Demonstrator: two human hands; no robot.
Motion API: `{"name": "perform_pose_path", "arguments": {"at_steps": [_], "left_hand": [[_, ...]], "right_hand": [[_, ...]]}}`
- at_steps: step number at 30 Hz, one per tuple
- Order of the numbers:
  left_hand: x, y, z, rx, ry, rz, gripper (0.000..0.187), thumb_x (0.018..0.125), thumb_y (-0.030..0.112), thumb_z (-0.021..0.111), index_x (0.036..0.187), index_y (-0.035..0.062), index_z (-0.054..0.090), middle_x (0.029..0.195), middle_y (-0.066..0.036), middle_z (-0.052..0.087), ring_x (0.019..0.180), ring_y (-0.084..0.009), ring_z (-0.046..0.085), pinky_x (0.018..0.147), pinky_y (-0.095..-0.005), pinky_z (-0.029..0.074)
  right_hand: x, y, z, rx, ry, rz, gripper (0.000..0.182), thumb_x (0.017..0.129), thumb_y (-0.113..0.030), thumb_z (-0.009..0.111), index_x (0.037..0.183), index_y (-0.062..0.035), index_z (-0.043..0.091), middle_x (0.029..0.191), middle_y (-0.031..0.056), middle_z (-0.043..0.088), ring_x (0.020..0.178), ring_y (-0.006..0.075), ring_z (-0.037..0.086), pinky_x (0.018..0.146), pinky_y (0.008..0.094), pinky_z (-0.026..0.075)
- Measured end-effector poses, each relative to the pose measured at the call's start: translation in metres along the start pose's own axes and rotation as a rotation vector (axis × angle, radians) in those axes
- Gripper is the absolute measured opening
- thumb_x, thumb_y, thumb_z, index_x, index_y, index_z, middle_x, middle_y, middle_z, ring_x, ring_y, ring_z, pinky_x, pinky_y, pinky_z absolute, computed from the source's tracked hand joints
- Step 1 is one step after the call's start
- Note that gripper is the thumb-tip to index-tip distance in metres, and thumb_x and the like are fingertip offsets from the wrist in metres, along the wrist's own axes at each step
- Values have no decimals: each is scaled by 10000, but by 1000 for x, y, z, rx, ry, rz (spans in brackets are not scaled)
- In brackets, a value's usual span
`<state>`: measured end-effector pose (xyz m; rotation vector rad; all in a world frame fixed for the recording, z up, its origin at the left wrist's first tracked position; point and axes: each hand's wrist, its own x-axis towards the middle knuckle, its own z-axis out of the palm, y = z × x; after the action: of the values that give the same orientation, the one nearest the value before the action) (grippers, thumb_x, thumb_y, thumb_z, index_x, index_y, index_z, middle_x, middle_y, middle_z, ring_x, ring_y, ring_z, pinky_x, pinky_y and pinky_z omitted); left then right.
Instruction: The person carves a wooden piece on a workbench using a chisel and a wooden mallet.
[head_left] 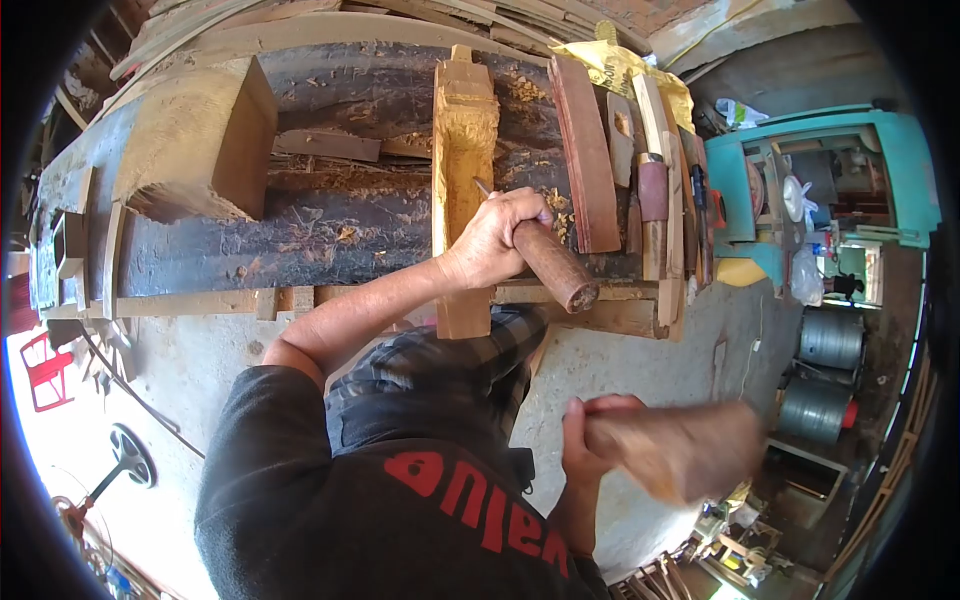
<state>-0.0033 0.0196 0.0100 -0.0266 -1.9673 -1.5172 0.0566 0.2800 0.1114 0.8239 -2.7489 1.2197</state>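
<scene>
My left hand is wrapped round a chisel with a thick brown wooden handle. Its metal tip shows beside the fingers, over the hollowed face of a long light wooden piece. That piece lies across the dark bench and sticks out past its front edge. Low on the right, away from the bench, my right hand is closed round the narrow end of a wooden mallet. The mallet's head is smeared by motion and is apart from the chisel handle.
A big wooden block rests on the dark bench at the left. Right of the workpiece are a reddish plank, another handled tool and a yellow bag. Wood chips lie scattered. A teal machine stands farther right.
</scene>
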Motion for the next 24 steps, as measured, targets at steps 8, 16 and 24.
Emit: {"name": "perform_pose_path", "arguments": {"at_steps": [8,16,24], "left_hand": [[2,-1,-1,-23,-46,-16,267,762,76,786,822,57,527,810,-64,586,805,-244,622,739,-368,481],[-6,-5,4,14,-43,46,256,758,103,785,818,86,537,812,-52,604,814,-263,621,783,-376,439],[-18,-15,10,60,-104,108,231,771,134,771,827,116,547,828,-25,595,864,-247,596,842,-376,392]], "right_hand": [[-1,3,18,-29,71,24,263,756,-83,783,869,-42,549,754,53,552,636,174,538,623,293,446],[-4,25,52,196,245,158,260,759,-68,782,807,-54,526,789,45,580,713,121,558,599,295,429],[-11,54,66,163,102,129,233,771,-115,783,812,-59,561,745,70,599,683,194,594,685,303,470]]}}
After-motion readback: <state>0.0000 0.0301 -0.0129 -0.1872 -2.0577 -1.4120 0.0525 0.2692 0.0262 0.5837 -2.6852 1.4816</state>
